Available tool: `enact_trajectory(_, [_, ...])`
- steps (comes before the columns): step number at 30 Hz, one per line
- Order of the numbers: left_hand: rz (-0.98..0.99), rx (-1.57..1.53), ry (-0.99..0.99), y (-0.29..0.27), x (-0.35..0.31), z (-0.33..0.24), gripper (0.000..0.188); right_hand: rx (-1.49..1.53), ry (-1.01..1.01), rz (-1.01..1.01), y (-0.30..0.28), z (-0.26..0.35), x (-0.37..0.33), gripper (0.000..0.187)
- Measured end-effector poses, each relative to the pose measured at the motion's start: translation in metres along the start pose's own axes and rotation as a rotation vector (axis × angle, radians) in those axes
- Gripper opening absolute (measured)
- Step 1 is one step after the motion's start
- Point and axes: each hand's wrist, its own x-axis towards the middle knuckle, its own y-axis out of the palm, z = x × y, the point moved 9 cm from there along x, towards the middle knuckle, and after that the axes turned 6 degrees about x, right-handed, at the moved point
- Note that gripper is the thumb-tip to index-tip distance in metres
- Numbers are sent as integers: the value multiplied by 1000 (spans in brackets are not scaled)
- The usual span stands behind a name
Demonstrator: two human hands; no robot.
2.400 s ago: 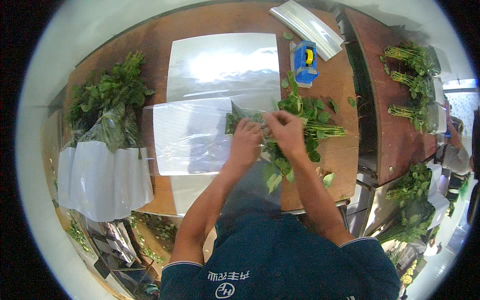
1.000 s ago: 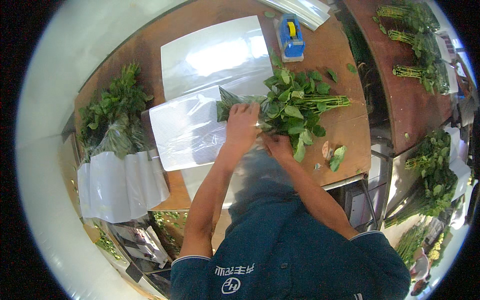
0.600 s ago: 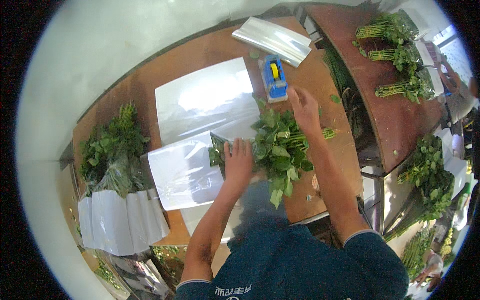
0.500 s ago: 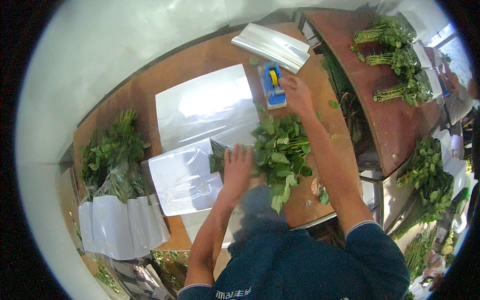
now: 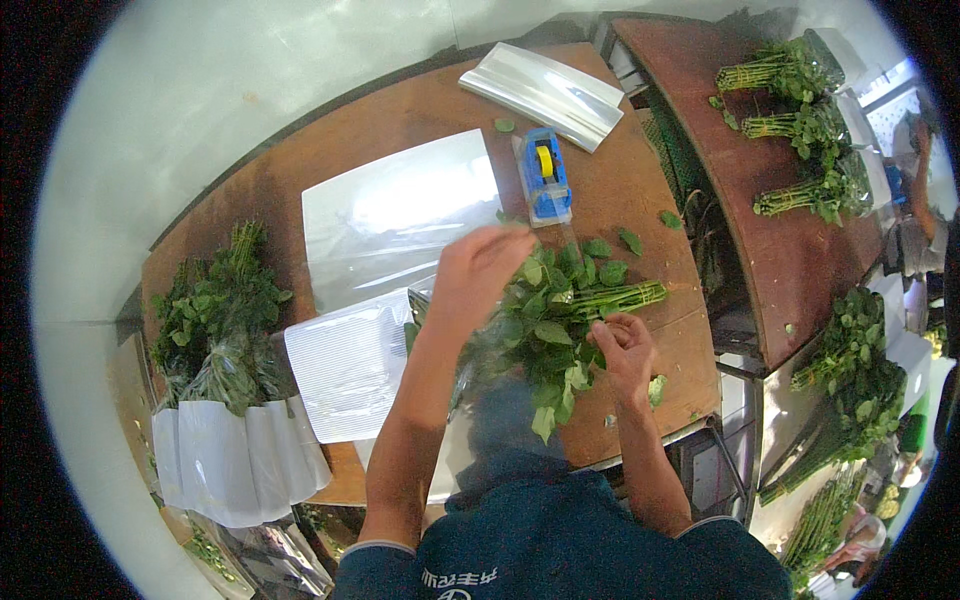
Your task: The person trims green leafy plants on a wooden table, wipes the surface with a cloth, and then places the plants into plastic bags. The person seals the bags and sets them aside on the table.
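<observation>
A bunch of leafy green stems [image 5: 555,310] lies on the brown table in front of me, its cut ends to the right. Its left end goes into a white ribbed wrapper [image 5: 350,370] with clear film. My left hand [image 5: 485,268] is raised over the upper left of the leaves, fingertips pressed together; what they hold, if anything, does not show. At the near side of the stems, my right hand [image 5: 628,352] is closed in a pinch beside the leaves, its contents hidden. A blue tape dispenser [image 5: 546,185] with a yellow core stands just beyond the bunch.
White sheets [image 5: 400,215] lie left of the dispenser, and folded clear film [image 5: 540,95] at the far edge. Wrapped bunches [image 5: 240,440] stand at the left. Several more bunches [image 5: 790,125] rest on the red-brown table [image 5: 690,100] at right. Loose leaves [image 5: 630,240] are scattered about.
My right hand has come back from the tape dispenser to the near side of the stems. My left hand has lifted off the wrapper's edge and moved up and away over the leaves.
</observation>
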Motion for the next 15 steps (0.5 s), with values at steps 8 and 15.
enact_trajectory(8, [-97, 576, -103, 53, 110, 67, 32, -41, 148, 27, -3, -19, 9, 32])
enact_trajectory(15, [-171, 648, 93, 45, 106, 67, 27, -46, 94, 14, 13, 15, 10, 28])
